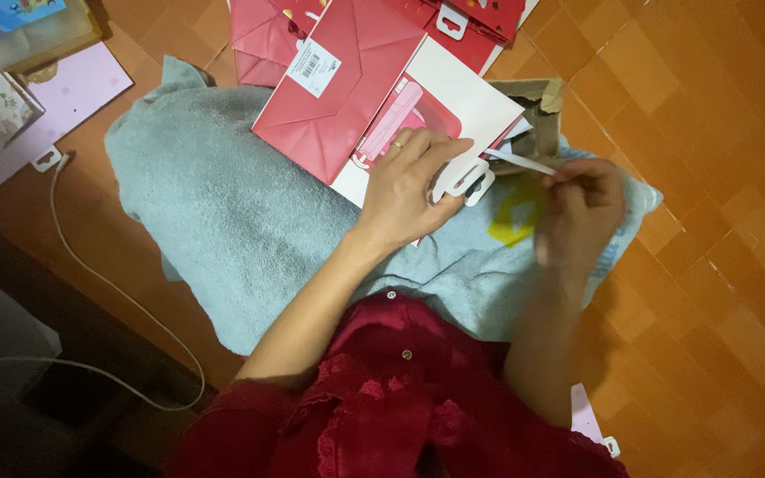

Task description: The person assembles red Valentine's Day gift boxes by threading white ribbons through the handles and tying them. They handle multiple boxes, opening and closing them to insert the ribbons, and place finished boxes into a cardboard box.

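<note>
Count, head view: two hands in frame, left hand [409, 186] and right hand [580, 208]. One ring [397, 144], on the left hand. One grey towel [223, 212] spread on the floor. One white cable [99, 283]. At least three red envelopes [334, 88], overlapping; exact total unclear. Two pale pink cards [77, 88] on the floor, one [588, 416] only partly visible.

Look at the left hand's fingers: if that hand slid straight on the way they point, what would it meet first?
Probably the white hanger tab at the card's corner, just past the left hand's fingertips, then the white strip the right hand pinches. Depth is hard to judge.
</note>
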Tool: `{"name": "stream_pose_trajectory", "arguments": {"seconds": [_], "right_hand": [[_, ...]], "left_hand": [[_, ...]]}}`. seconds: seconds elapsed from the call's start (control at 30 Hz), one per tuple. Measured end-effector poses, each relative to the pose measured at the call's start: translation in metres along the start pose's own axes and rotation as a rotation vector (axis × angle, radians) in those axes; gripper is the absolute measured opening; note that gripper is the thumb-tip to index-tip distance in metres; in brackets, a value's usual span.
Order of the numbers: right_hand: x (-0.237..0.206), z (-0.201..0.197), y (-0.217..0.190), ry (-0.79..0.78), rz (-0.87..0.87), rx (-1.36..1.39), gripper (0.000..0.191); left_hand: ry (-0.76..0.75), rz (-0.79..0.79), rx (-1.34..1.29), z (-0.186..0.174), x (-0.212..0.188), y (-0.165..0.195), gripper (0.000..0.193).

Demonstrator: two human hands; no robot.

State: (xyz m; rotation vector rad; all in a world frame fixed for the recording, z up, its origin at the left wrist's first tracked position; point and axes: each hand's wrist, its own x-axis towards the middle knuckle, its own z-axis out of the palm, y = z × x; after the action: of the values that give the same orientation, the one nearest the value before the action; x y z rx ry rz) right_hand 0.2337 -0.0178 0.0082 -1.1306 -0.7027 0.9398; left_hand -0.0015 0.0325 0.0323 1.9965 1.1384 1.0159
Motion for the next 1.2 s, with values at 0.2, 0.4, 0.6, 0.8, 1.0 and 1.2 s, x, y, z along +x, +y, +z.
{"name": "stream_pose_trajectory", "arguments": {"seconds": [0.2,0.4,0.6,0.8,1.0,1.2], "right_hand": [[0.001,-0.001,-0.016,0.006,-0.034,-0.324,0.016],[-0.011,0.041,-0.017,-0.183,-0.262,-0.861,0.015],[-0.011,0.065,-0.010,-0.262,-0.438,-1.066,0.024],[-0.010,0.060,-0.001,-0.244,-0.498,-1.120,0.013],[-0.009,0.049,-0.002,-0.167,-0.343,-0.985,0.012],[-0.012,0.054,-0.004,-0.252,-0.470,-1.006,0.024]], "left_hand": [[-0.008,-0.020,-0.025,-0.003,0.002,0.001,0.061],[-0.014,-0.039,-0.067,-0.007,0.003,0.003,0.072],[-0.001,-0.031,-0.091,-0.006,0.003,0.003,0.068],[-0.055,-0.109,-0.139,-0.006,0.005,0.003,0.068],[-0.038,-0.070,-0.113,-0.007,0.005,0.003,0.071],[-0.027,-0.060,-0.121,-0.007,0.005,0.002,0.068]]}}
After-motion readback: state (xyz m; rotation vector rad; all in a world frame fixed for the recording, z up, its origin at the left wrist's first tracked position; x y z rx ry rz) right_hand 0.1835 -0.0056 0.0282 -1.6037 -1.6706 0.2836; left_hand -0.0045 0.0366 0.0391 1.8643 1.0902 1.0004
